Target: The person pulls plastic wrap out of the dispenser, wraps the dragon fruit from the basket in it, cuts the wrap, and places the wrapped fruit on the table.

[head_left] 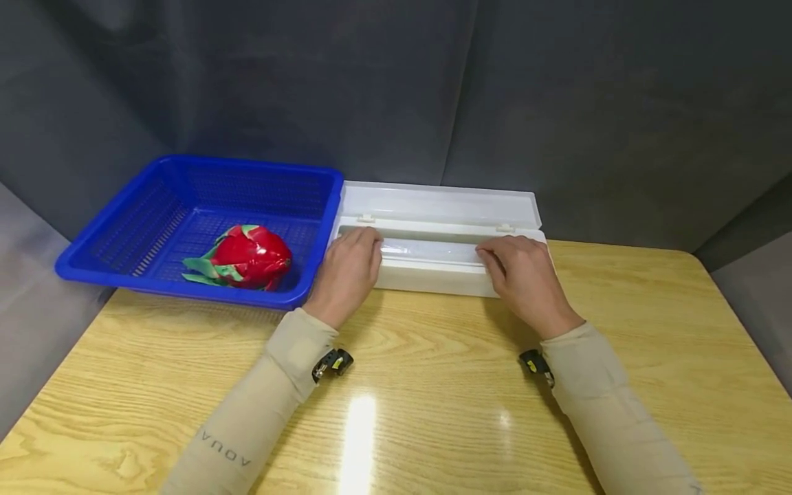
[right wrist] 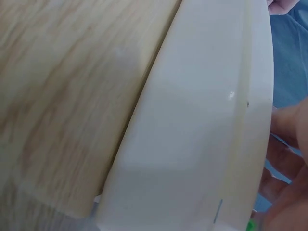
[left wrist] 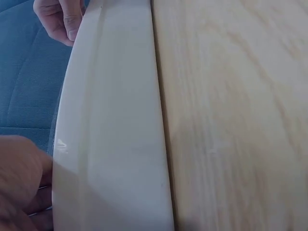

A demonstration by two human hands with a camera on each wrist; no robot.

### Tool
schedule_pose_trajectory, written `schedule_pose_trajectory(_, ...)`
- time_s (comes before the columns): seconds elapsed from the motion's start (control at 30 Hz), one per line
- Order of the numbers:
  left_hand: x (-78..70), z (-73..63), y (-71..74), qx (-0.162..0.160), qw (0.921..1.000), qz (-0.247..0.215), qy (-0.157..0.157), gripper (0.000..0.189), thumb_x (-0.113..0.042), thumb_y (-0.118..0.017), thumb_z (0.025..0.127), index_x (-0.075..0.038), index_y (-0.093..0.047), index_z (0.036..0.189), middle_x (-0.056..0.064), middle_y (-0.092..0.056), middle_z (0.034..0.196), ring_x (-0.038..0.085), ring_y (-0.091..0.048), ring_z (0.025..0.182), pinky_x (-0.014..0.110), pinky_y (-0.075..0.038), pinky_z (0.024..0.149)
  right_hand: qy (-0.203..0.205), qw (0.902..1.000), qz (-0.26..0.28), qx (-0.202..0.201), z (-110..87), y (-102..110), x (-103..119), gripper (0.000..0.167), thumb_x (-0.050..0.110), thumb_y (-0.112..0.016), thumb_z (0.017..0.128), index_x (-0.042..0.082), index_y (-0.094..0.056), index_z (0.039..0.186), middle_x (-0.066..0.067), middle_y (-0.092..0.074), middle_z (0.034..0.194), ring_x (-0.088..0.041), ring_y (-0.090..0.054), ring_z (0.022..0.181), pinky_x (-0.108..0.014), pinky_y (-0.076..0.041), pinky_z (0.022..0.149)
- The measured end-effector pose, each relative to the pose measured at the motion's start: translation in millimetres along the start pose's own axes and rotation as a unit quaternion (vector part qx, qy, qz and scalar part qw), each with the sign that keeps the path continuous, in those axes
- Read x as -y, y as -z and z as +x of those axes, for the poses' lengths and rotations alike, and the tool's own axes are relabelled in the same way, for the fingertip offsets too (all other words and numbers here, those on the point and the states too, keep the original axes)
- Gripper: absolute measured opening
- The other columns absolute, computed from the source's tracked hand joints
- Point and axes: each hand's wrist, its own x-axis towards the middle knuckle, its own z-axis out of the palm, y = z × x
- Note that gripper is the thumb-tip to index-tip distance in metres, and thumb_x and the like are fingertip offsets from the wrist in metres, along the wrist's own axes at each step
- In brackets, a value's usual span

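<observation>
A long white cling film dispenser (head_left: 433, 280) lies on the table with its lid (head_left: 439, 205) swung back. Inside it shows a clear, shiny roll of cling film (head_left: 427, 249). At the dispenser's left end my left hand (head_left: 349, 271) pinches the film with curled fingers; its thumb is hidden in the head view. My right hand (head_left: 526, 275) pinches the film between thumb and forefinger near the right end. The left wrist view shows the dispenser's smooth front wall (left wrist: 115, 120), with left-hand fingers behind its top edge. The film is hard to make out there.
Left of the dispenser stands a blue plastic basket (head_left: 155, 284), its rim against or very near the dispenser's end. A red dragon fruit (head_left: 254, 258) with green leaf tips lies in it. A dark grey curtain (head_left: 588, 124) hangs behind the wooden table (head_left: 433, 385).
</observation>
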Motion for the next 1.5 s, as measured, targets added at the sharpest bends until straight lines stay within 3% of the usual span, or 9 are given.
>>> schedule_pose_trajectory(0.2, 0.4, 0.8, 1.3, -0.01, 0.9999, -0.006, 0.008, 0.018, -0.011, -0.059, 0.103, -0.003, -0.074, 0.106, 0.013, -0.078, 0.104, 0.032, -0.075, 0.099, 0.045, -0.059, 0.092, 0.006, 1.0, -0.007, -0.001, 2.0, -0.1, 1.9, 0.01, 0.0, -0.069, 0.093, -0.002, -0.078, 0.097, -0.018, -0.079, 0.092, -0.037, -0.075, 0.086, -0.052, -0.057, 0.083)
schedule_pose_trajectory(0.57, -1.9, -1.4, 2.6, -0.011, 0.9996, 0.024, -0.014, 0.015, -0.008, -0.062, 0.101, -0.003, -0.076, 0.106, 0.013, -0.079, 0.105, 0.031, -0.076, 0.098, 0.043, -0.06, 0.091, 0.001, 1.0, 0.003, -0.003, 1.4, 0.1, 1.6, 0.012, -0.003, -0.068, 0.092, -0.002, -0.079, 0.098, -0.019, -0.08, 0.094, -0.037, -0.076, 0.086, -0.052, -0.058, 0.084)
schedule_pose_trajectory(0.87, -6.5, -4.4, 6.5, 0.006, 0.9997, 0.024, -0.007, 0.02, 0.001, -0.059, 0.098, -0.003, -0.075, 0.109, 0.013, -0.079, 0.107, 0.031, -0.077, 0.095, 0.041, -0.062, 0.087, -0.008, 0.9999, 0.011, -0.006, -4.0, 2.2, 3.4, 0.015, -0.007, -0.068, 0.091, -0.002, -0.077, 0.103, -0.021, -0.079, 0.102, -0.04, -0.073, 0.097, -0.054, -0.058, 0.091)
schedule_pose_trajectory(1.17, -6.4, -6.7, 8.4, -0.003, 0.9996, 0.018, -0.023, 0.021, 0.006, -0.056, 0.095, -0.001, -0.074, 0.105, 0.014, -0.077, 0.105, 0.031, -0.075, 0.098, 0.042, -0.061, 0.089, -0.005, 1.0, 0.008, -0.004, -5.4, 4.4, 5.4, 0.016, -0.007, -0.07, 0.09, -0.002, -0.077, 0.104, -0.02, -0.079, 0.103, -0.039, -0.074, 0.098, -0.054, -0.06, 0.089)
schedule_pose_trajectory(1.5, -5.4, -8.2, 9.4, 0.014, 0.9995, 0.013, -0.026, 0.016, -0.001, -0.056, 0.095, -0.003, -0.069, 0.103, 0.011, -0.073, 0.101, 0.031, -0.075, 0.091, 0.045, -0.061, 0.077, 0.008, 0.9999, 0.002, -0.008, -7.5, 8.4, 5.6, 0.017, -0.008, -0.071, 0.089, -0.002, -0.077, 0.103, -0.02, -0.079, 0.102, -0.039, -0.075, 0.097, -0.054, -0.061, 0.087)
